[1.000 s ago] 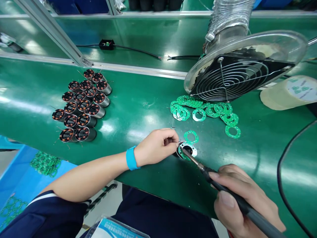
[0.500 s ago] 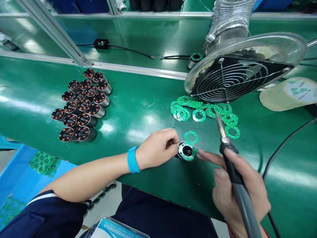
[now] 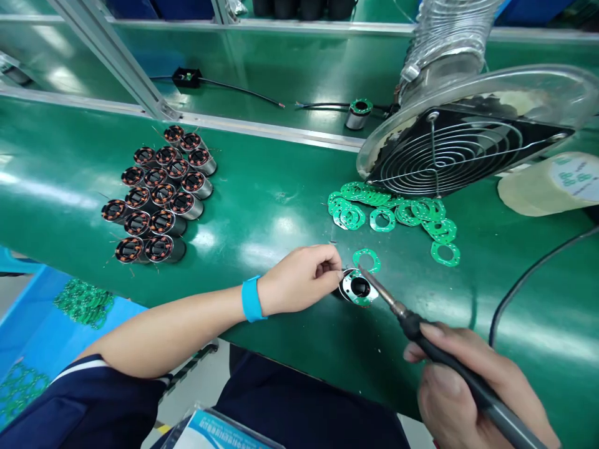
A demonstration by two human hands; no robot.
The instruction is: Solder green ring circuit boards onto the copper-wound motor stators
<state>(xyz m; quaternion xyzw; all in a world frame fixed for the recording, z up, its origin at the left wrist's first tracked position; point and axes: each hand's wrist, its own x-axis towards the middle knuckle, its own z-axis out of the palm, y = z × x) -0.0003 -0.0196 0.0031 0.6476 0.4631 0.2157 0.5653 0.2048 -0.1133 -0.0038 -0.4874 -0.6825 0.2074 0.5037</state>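
My right hand (image 3: pixel 472 386) grips a soldering iron (image 3: pixel 449 358), its metal tip pointing up and left, close to the loose green circuit board ring (image 3: pixel 367 260) and the upper edge of a motor stator. That stator (image 3: pixel 341 288) stands on the bench with a green-and-silver ring board (image 3: pixel 359 288) on its top. Thumb and forefinger of my left hand (image 3: pixel 304 277) are pinched together at the stator's left rim. What lies between those fingertips is too small to make out. A blue band circles my left wrist.
Several copper-wound stators (image 3: pixel 161 194) stand grouped on the left. Green ring boards (image 3: pixel 384 218) lie piled below a fume extractor (image 3: pixel 444 156). A pale yellow container (image 3: pixel 545 187) is at right. One board-topped stator (image 3: pixel 359 114) stands behind the rail; a blue bin (image 3: pixel 35 333) holds more boards.
The soldering iron has come down and left, from in front of the board pile to the stator's upper edge. My right forefinger has withdrawn from beside the stator. My left hand keeps its pinch there.
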